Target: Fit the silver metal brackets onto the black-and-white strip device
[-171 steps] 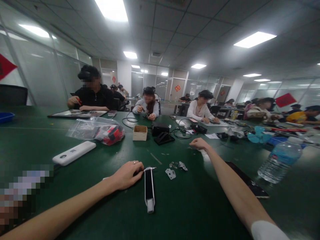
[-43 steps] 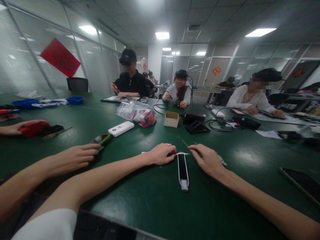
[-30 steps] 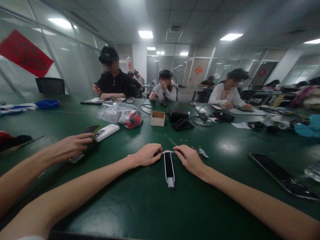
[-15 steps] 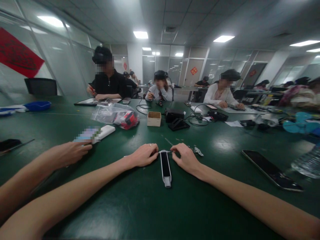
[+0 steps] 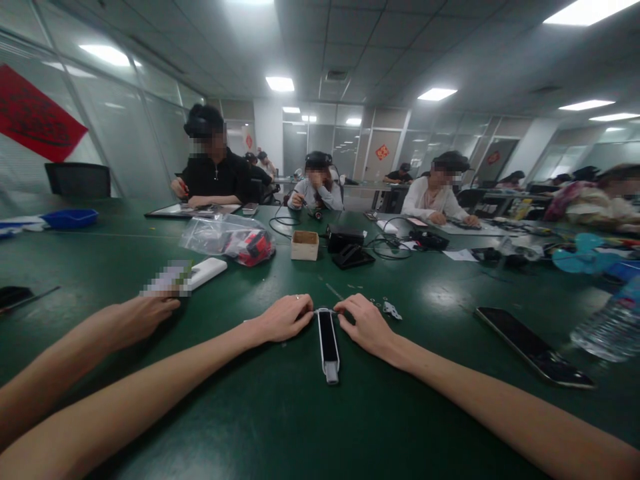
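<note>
Glossy dark-green tabletop (image 5: 280,413) filled the near field. On it, between both hands, lay a slim white-framed strip (image 5: 328,340), black centre panel, grey block at the near end. Left hand (image 5: 287,317), fingers curled, was at the left end of the strip's thin crosspiece (image 5: 325,311); right hand (image 5: 365,323), thumb and forefinger bent, was at the other end. Couldn't tell if either actually pinched it. Black rectangular slab (image 5: 530,345) lay well to the right, small grey metal plate (image 5: 393,311) just past the right hand. Another person's hand (image 5: 153,313) was on the left, near a white oblong case (image 5: 209,272). Further out: clear plastic bag (image 5: 205,235) with red and black contents, open tan box (image 5: 305,250). People sat across the table; glass partitions and lit ceiling panels beyond.

Strip's long axis ran near-far, slightly slanted; block end pointed toward the wearer, a touch right.

Crosspiece tips were hidden at the fingertips. Item in the other person's hand was pixelated. Clear ribbed bottle (image 5: 605,330) was cut off at frame right.
</note>
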